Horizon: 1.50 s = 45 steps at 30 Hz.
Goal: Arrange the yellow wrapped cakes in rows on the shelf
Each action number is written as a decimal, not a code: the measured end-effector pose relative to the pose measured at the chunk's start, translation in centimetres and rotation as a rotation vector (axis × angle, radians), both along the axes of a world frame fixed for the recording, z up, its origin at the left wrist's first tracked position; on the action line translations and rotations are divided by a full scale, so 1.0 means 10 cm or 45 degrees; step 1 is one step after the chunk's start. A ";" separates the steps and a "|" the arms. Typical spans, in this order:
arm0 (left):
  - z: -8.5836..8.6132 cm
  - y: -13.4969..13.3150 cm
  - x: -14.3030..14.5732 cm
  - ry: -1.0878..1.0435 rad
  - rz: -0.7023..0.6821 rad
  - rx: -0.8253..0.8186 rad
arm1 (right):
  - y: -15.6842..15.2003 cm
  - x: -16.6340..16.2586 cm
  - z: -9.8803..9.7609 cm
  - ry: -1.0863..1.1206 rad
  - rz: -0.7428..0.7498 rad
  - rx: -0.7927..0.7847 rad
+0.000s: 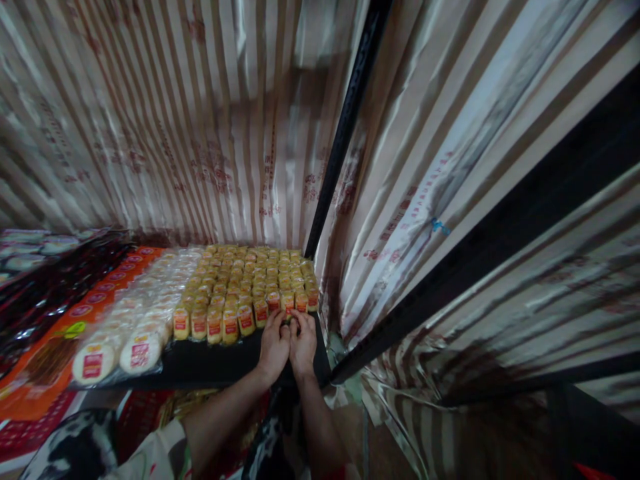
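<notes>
My left hand (274, 345) and my right hand (303, 341) are side by side at the right end of the black shelf (215, 360). The fingers of both are curled at the base of a small wrapped cake (287, 301), yellow with a red label, in the front row. My fingertips cover its lower part. Rows of similar small wrapped cakes (230, 283) stand packed together behind and to the left. Another labelled wrapped cake (301, 300) stands beside my right fingertips.
Left of the cakes lie white round packaged pastries (141, 353), an orange snack package (107, 293) and dark shiny packets (55, 293). A black upright post (345, 133) rises at the shelf's back right corner. Striped printed sheeting (200, 120) hangs behind. A black beam (475, 227) slants across the right.
</notes>
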<state>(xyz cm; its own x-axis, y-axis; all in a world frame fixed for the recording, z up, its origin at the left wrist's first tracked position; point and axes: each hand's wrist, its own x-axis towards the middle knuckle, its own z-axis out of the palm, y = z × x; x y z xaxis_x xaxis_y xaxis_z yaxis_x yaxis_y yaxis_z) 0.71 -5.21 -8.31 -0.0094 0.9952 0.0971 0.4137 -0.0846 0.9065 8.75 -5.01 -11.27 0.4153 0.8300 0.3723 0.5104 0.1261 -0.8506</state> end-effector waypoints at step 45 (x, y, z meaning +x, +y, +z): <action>0.08 -0.25 -0.22 0.079 -0.170 0.202 | 0.00 0.01 0.09 -0.100 0.035 0.081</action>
